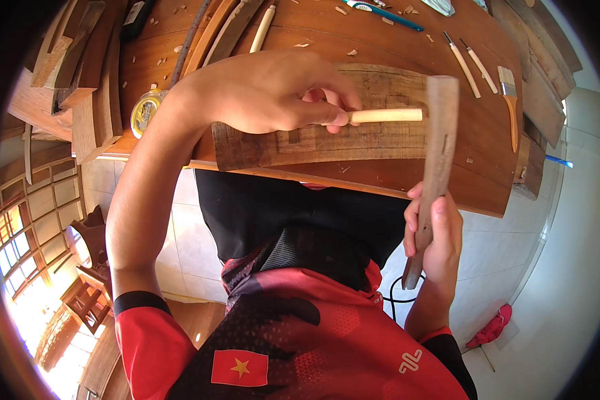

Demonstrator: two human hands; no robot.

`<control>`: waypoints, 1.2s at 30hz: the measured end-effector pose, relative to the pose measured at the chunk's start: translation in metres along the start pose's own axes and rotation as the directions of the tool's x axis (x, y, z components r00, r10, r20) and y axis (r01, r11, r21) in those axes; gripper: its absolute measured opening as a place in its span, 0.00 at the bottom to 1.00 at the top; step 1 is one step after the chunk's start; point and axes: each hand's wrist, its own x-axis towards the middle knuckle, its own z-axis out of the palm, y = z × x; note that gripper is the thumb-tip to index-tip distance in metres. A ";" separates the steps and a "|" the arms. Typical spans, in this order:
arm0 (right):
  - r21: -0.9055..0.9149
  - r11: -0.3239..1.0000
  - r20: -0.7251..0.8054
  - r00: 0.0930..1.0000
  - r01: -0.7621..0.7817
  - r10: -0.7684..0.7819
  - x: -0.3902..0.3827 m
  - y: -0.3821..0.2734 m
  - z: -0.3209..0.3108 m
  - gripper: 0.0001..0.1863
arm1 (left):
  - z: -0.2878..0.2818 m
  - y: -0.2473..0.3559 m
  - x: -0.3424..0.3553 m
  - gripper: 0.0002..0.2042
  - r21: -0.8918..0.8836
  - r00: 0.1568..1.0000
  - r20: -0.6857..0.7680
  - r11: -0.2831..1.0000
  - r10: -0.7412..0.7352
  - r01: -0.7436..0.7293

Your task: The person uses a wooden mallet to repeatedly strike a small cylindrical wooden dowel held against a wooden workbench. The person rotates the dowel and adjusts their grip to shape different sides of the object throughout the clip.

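My left hand [293,97] is closed round a carving chisel [390,115] with a pale round handle; the hand hides its blade. The handle lies roughly level above a dark wooden board [380,145], which has shallow square marks cut into it. Gripped near its lower end by my right hand [440,227], a flat wooden stick [440,127] stands upright in the picture. Its upper part is right beside the chisel's butt end; whether they touch I cannot tell.
On the brown table [473,173] lie two thin carving tools [465,69], a brush [509,107], a blue-handled tool [390,15], another pale handle [263,28] and wood chips. A yellow tape measure [145,112] is at left. Planks [95,120] are stacked at both sides.
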 end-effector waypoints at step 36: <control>-0.073 0.993 0.082 0.993 0.090 -0.084 0.018 -0.019 0.019 0.16 | 0.059 -0.007 -0.071 0.08 -0.076 0.702 -0.712 0.994 -0.001 -0.076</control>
